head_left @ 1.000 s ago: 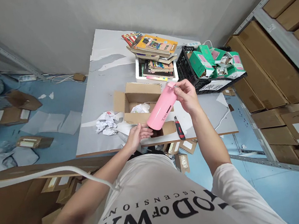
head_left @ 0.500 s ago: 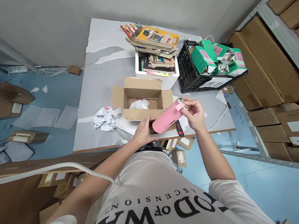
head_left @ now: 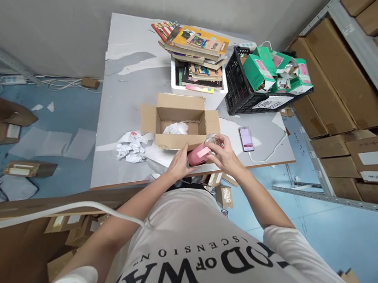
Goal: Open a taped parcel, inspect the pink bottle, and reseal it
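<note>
A pink insulated bottle [head_left: 197,154] lies almost level at the table's front edge, its metal-looking cap end to the right. My right hand [head_left: 224,155] is closed around that cap end. At the bottle's other end, my left hand [head_left: 179,164] curls its fingers along the side of a narrow brown box, which is mostly hidden by hands and bottle. Most of the bottle sits down inside this box. Just behind stands an open cardboard box [head_left: 164,141] with its flaps spread and crumpled white wrapping [head_left: 176,129] inside.
Crumpled paper [head_left: 130,147] lies left of the open box. A phone [head_left: 246,139] on a white cable is to the right. Farther back are a white bin [head_left: 200,92] of books and a black crate [head_left: 235,82] of green boxes. Shelving with cartons stands at right.
My right hand has moved left and lowered the bottle further into the narrow box. The phone, earlier hidden behind that hand, now shows. My left hand has stayed nearly in place.
</note>
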A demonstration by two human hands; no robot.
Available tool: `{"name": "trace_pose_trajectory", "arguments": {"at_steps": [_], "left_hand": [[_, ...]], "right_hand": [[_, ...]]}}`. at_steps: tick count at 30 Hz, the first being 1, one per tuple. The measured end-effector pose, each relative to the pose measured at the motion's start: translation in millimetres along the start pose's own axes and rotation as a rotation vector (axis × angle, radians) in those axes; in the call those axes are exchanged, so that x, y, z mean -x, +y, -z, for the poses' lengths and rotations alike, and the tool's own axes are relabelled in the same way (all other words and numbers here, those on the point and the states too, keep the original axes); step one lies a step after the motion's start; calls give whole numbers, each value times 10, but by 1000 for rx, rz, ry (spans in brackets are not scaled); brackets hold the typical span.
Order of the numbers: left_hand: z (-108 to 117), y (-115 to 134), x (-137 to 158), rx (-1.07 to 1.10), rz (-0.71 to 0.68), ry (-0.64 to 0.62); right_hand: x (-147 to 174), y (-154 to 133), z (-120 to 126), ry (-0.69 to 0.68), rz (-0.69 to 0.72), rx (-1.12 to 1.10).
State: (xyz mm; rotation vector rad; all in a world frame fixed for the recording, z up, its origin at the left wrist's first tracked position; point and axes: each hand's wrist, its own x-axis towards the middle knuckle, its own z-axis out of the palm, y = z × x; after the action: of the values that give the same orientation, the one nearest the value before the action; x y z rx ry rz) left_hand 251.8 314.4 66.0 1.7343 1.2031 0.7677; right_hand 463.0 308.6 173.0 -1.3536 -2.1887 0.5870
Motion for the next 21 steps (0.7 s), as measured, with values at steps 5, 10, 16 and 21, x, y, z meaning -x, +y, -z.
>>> {"name": "trace_pose_trajectory", "arguments": {"at_steps": [5,10,16,21], "left_hand": [[-9,-43,-15,41,17,29],[-10,-34,0,52,5,15],[26,-62,14,48,-4,20],[28,-92,13,83,-40,6]], "right_hand": [[-60,-105,-188,-166,11,154],[-92,-135,-362,-279,-27,278],[-140,-69,-349,-391,58,266],[-74,101,-469,-410,103,136]]}}
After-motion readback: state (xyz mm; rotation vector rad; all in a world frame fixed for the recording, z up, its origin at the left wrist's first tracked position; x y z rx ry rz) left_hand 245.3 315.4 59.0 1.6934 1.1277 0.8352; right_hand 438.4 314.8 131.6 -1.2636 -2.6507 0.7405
